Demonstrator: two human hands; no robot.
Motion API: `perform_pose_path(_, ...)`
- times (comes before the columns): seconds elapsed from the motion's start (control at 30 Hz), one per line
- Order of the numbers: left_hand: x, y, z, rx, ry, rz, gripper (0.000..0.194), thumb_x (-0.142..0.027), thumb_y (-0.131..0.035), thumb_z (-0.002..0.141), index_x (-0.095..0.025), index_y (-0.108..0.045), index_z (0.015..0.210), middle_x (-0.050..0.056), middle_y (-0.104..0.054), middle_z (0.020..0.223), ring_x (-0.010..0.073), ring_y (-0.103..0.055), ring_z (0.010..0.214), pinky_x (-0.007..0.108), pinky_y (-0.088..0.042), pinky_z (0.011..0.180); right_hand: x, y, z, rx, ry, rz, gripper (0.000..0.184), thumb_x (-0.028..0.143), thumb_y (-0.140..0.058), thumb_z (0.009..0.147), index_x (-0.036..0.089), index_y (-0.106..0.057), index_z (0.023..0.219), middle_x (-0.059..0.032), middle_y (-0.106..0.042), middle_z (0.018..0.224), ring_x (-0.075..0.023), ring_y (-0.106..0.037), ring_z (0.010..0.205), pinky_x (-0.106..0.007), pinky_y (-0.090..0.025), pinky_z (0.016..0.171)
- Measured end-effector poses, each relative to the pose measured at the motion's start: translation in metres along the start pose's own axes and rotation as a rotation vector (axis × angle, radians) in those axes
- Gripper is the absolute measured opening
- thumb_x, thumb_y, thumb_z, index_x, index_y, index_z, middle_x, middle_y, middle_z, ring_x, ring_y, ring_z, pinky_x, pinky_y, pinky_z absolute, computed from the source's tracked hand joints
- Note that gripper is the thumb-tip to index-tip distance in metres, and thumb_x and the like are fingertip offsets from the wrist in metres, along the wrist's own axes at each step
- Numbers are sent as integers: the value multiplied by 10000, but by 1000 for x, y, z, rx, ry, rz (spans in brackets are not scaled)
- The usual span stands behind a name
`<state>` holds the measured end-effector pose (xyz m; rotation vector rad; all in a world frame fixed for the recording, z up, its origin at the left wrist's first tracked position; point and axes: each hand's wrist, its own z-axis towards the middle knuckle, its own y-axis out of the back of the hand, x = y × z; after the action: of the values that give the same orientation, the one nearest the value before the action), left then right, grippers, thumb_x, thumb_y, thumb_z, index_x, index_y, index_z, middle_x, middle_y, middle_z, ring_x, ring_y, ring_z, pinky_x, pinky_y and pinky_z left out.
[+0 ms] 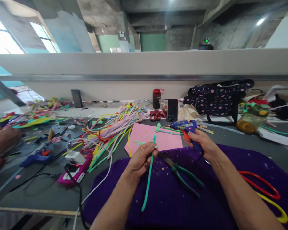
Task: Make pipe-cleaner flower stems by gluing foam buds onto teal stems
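My left hand (142, 156) pinches a green pipe cleaner (148, 185) near its top, where a small tuft shows above the fingers and the long stem hangs down. In my right hand (204, 140) is a blue glue gun (193, 135) with an orange trigger, its nozzle aimed left. Between the hands lies a pink sheet (168, 140) with short green pieces and some twisted green stems (158, 128) on it. Green-handled pliers (180, 172) rest on the purple cloth (163, 204) just below.
A heap of coloured pipe cleaners (120, 127) lies left of the sheet. Nearer stands a magenta power strip (75, 172) with cables. At far left is another person's hand (4, 140) by a second glue gun (37, 156). A phone (172, 110) and bottle (156, 99) stand behind.
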<state>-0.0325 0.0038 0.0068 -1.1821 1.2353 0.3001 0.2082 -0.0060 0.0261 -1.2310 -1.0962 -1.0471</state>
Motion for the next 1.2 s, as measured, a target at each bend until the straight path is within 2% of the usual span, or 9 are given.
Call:
perform_pose_path(0.1,0,-1,-1,-21,-5,15,257,-340,-617,730,-122,-512,646,-60,-466,472,-15,-274,294,107,-167,267,1,-5,-8,3,21,74,227,362,-584,752,138,-602,783,-3,-540,589,-88,-454,474,-207,-332,443)
perform_pose_path(0.23,0,-2,-2,-8,-13,31,262,-341,-599,747,-120,-510,639,-64,-443,462,-16,-275,294,110,-157,271,-3,-12,-16,12,68,52,228,332,-586,755,151,-625,888,-60,-646,786,-147,-573,616,-246,-424,543)
perform_pose_path(0.3,0,-3,-2,4,-13,30,268,-349,-598,746,-123,-505,635,-68,-425,444,-11,-269,290,114,-156,271,-5,-17,-20,43,92,-29,235,325,-589,757,151,-634,909,-68,-665,827,-152,-586,637,-253,-433,573)
perform_pose_path(0.43,0,-5,-2,24,-9,14,278,-357,-614,725,-128,-498,619,-71,-398,431,-7,-246,290,124,-171,277,-7,-27,-28,76,115,-276,282,375,-557,781,139,-654,903,-67,-680,776,-163,-587,661,-254,-432,591)
perform_pose_path(0.57,0,-4,-3,17,-17,6,285,-364,-611,720,-125,-495,616,-61,-400,482,-13,-256,312,125,-187,296,-7,-34,-36,11,230,-520,325,423,-502,807,148,-674,834,-74,-677,809,-194,-592,735,-276,-442,647)
perform_pose_path(0.67,1,-3,-2,16,-33,-4,291,-372,-579,745,-126,-495,617,-56,-398,489,-11,-254,319,129,-172,298,-7,-36,-39,-37,288,-524,318,420,-489,820,164,-666,886,-72,-671,873,-208,-600,799,-288,-452,700)
perform_pose_path(0.8,3,-3,-1,-72,-31,58,299,-399,-560,762,-129,-512,642,-65,-393,448,-5,-263,306,127,-142,291,-8,-36,-41,-40,308,-538,321,415,-469,835,164,-669,834,-70,-668,864,-205,-600,800,-290,-454,715)
perform_pose_path(0.93,4,-6,1,-201,-101,113,278,-392,-604,729,-139,-514,660,-65,-456,468,-6,-293,310,122,-163,298,-12,-36,-40,-31,297,-546,359,438,-461,833,153,-661,745,-72,-662,832,-203,-600,771,-288,-459,696)
perform_pose_path(1.2,8,-6,3,-209,-177,178,271,-385,-598,739,-136,-522,664,-55,-503,535,-12,-285,324,136,-162,314,-14,-37,-39,-39,271,-563,404,473,-448,826,137,-661,752,-65,-637,697,-185,-577,673,-275,-442,638)
